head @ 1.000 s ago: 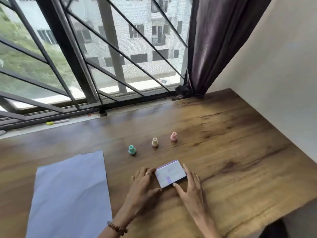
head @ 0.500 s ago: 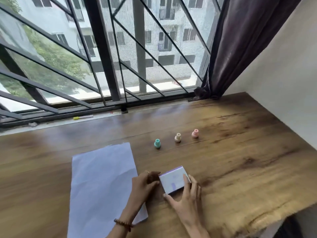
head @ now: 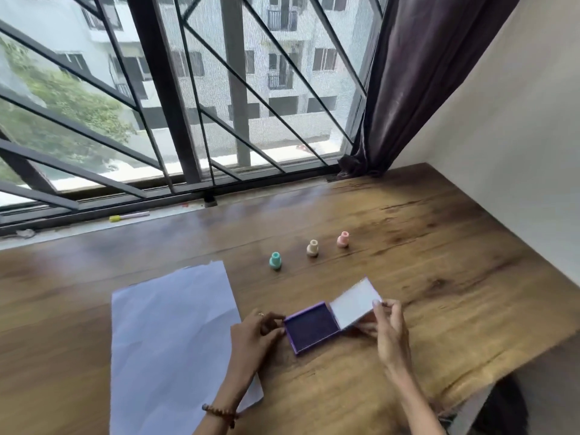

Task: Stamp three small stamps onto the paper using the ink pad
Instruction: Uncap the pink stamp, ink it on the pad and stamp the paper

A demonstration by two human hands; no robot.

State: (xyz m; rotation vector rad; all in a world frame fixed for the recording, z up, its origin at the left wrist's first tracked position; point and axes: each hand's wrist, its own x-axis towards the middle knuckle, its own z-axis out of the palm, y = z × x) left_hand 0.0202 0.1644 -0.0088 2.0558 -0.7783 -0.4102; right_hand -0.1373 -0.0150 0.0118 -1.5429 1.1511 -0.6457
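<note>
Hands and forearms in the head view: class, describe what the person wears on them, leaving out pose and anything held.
Both forearms are bare, with no sleeves in view. The left hand has a ring on one of its fingers, and a bracelet of brown beads circles that wrist. The right hand shows no ring, bracelet or watch.

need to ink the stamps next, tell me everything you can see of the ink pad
The ink pad is a small square purple case lying flat on the wooden table, just right of the paper. It is open: the tray shows a dark purple inked surface inside a lighter purple rim. Its whitish lid is swung up to the right, joined along the tray's right edge. The left hand steadies the tray's left edge; the right hand pinches the lid's far corner.
</note>
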